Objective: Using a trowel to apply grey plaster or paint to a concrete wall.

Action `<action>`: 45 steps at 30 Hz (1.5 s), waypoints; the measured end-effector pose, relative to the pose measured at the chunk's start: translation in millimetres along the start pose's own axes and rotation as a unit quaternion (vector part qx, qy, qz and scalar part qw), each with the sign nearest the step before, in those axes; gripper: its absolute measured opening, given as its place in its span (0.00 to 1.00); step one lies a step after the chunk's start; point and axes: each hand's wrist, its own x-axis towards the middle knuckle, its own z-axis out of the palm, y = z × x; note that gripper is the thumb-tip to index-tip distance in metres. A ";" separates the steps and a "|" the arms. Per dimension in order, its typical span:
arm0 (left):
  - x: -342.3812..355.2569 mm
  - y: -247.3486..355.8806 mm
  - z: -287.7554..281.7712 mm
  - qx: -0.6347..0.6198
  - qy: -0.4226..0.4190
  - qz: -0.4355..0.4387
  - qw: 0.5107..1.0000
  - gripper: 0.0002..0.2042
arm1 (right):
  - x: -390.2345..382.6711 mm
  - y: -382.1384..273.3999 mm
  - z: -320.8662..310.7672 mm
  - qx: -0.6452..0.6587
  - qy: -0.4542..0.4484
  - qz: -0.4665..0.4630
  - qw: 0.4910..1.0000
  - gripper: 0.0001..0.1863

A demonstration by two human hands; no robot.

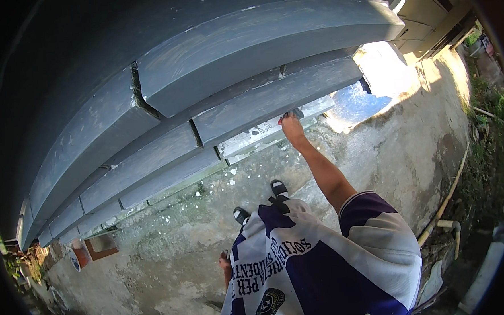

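From my remote seat, I have the worn concrete ground spreading right across the lower half, and above it the grey tiers dominate, long stacked slabs curving in the fisheye from eight o'clock over the top to one o'clock, with dark gaps splitting them. At five o'clock there's the person's purple-and-white shirt, filling the bottom of my view. Out at two o'clock I've got a sunlit blue patch, and what it is I can't tell from here. Just inside it runs the pale strip under the lowest tier, white and blotchy, from near the centre toward one o'clock. Over at eight o'clock a brown frame-like piece lies by the tiers, and at four o'clock I pick out a pale pipe. Down to the feet: black sandals just below centre, white specks on the concrete ahead of them. Now the hands, and they're well apart: the right hand reaches out to one o'clock, closed around a small red-and-grey item at the pale strip, while the left hand hangs low at six to seven o'clock beside the shirt, its grip too small for me to tell.
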 end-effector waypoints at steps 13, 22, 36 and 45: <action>-33.3 25.1 98.0 0.195 -0.106 0.114 0.968 0.14 | -17.7 -107.1 6.7 0.476 -0.050 0.097 0.873 0.13; -84.3 38.7 128.7 0.070 0.027 0.008 0.997 0.17 | 13.2 88.4 -43.4 0.091 0.083 0.039 0.992 0.13; -91.1 60.7 178.1 0.165 -0.027 -0.029 0.986 0.17 | -41.8 -58.2 -8.3 0.447 0.057 0.070 0.890 0.14; -99.4 64.7 165.5 0.123 -0.052 -0.024 0.991 0.17 | 1.6 83.5 -36.9 0.077 0.088 0.000 0.993 0.10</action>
